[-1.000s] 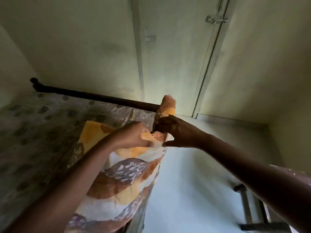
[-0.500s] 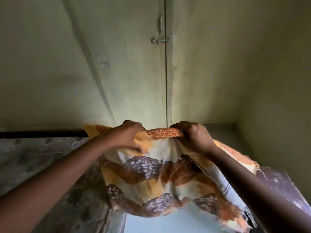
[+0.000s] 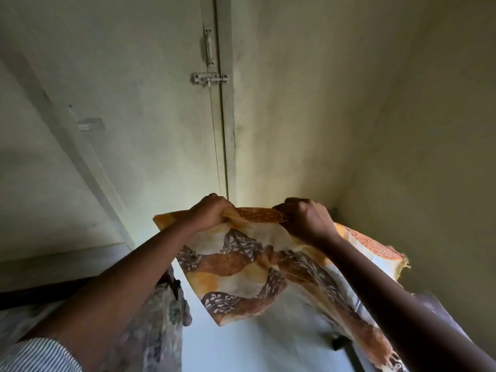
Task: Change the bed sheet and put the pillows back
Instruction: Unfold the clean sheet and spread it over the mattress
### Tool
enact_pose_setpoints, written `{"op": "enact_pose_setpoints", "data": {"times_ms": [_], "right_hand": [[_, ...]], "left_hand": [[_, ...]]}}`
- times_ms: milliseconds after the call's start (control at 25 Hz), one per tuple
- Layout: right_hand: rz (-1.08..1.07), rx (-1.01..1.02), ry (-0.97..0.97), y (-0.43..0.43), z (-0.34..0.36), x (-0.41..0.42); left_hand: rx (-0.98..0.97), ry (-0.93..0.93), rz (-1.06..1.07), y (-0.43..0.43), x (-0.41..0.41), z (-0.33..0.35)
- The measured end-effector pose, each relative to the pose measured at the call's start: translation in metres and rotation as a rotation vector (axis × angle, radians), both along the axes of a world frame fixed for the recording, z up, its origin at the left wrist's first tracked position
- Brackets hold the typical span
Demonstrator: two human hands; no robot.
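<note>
- Straight ahead at mid-frame, against a pale door (image 3: 150, 124): patterned bed sheet (image 3: 241, 267) in orange, brown and white, held up in the air, hanging loose and trailing off toward 4 o'clock.
- Left hand (image 3: 212, 213): fisted round a bunch of the top hem, at 11 o'clock on the cloth.
- Right hand (image 3: 303, 221): fisted on the same hem at 1 o'clock, near the left one, with a short taut band of hem stretched between.
- Soft, thin and light by the look of it; drapes and creases freely, with no stiffness to lean on.
- Probably apt to slip through a slack hold, and to drag on the floor (image 3: 241, 353) if let low.
- Best taken along the hem or at a corner, such as the frayed corner (image 3: 400, 264) out at 3 o'clock, a good bunch in each fist.
- Both arms stretched forward and up, knuckles uppermost, forearms converging on the hem.
- Striped sleeve (image 3: 35, 355) at 7 o'clock on the left arm.
- Bed (image 3: 150, 318) with a mottled cover down at 7 o'clock, under the left forearm and apart from the raised cloth.
- Sliding bolt (image 3: 209, 79) on the door at 12 o'clock.
</note>
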State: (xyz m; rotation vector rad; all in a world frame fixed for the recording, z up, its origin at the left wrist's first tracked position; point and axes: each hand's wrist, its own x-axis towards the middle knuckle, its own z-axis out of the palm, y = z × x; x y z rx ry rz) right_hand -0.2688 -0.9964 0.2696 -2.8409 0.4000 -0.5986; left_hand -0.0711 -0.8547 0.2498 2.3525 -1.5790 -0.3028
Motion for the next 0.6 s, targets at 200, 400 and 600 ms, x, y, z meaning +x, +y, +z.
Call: {"op": "enact_pose_setpoints", "data": {"times_ms": [200, 400, 600], "right_hand": [[-0.088, -0.023, -0.078, 0.001, -0.021, 0.089], [0.002, 0.015, -0.043, 0.001, -0.041, 0.193], [0.273, 0.077, 0.06, 0.033, -0.057, 0.31]], "left_hand": [[0.013, -0.097, 0.015, -0.037, 0.104, -0.002], [0.009, -0.134, 0.124, -0.017, 0.195, -0.013], [0.13, -0.128, 0.347, 0.065, 0.279, -0.032]]}}
